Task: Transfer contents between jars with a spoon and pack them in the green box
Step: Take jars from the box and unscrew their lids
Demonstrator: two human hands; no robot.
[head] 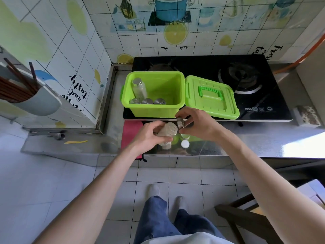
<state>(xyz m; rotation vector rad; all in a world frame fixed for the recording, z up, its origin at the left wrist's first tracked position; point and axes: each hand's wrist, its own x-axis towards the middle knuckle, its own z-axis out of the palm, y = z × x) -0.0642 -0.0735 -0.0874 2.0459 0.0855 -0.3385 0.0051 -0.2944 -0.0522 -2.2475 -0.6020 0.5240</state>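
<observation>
My left hand (151,133) grips a clear jar (168,130) filled with pale contents, tilted with its mouth toward the right. My right hand (197,125) holds a silver metal lid (180,122) right at that mouth. The green box (154,110) stands open on the stove's left side, with several silver-lidded jars (147,101) inside it. Its green lid (211,95) lies flat beside it on the right. Another small jar (185,136) and a white cap (185,143) sit on the steel counter below my hands. A metal spoon (59,136) lies far left on the counter.
A black gas stove (246,80) fills the back of the counter. A pink cloth (131,132) hangs over the counter edge under my left wrist. A chopstick holder (35,101) is mounted on the left wall. A wooden chair (246,217) stands at lower right.
</observation>
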